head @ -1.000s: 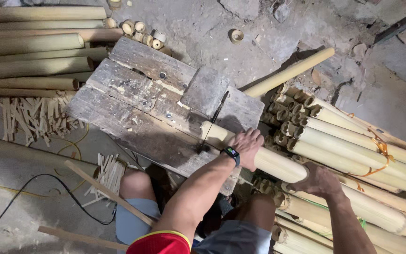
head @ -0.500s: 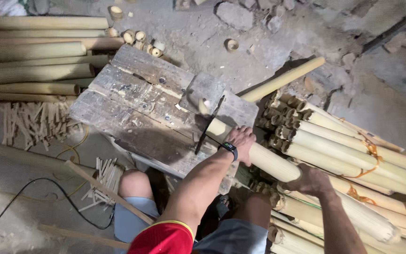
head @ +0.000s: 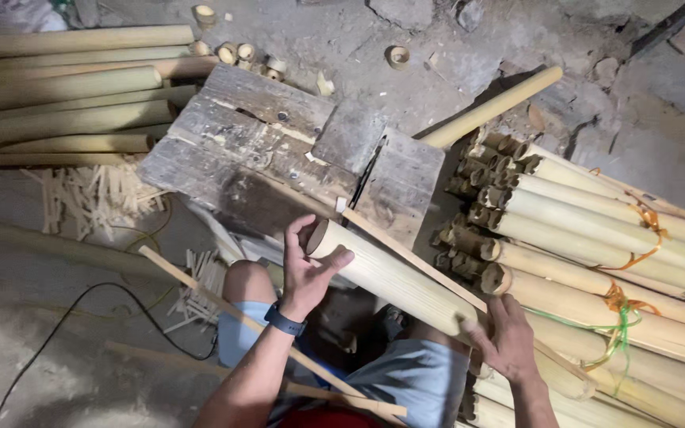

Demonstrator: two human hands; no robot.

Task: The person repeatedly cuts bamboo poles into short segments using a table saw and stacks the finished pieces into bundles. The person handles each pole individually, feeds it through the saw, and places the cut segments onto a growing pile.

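Note:
I hold a pale bamboo tube across my lap, its open end pointing up-left. My left hand cups that open end, thumb and fingers around the rim. My right hand grips the tube's lower right part. A thin bamboo slat lies along the tube's top. Just beyond the tube sits a worn wooden bench with a dark blade standing in a slot.
Bundles of bamboo tubes tied with orange and green string lie at the right. Long bamboo poles are stacked at the far left. Split slivers, cut rings, a black cable and a long stick lie on the concrete floor.
The tube was lifted off the bench and drawn toward my lap. My left hand moved from on top of it to its open end; my right hand slid onto its lower part.

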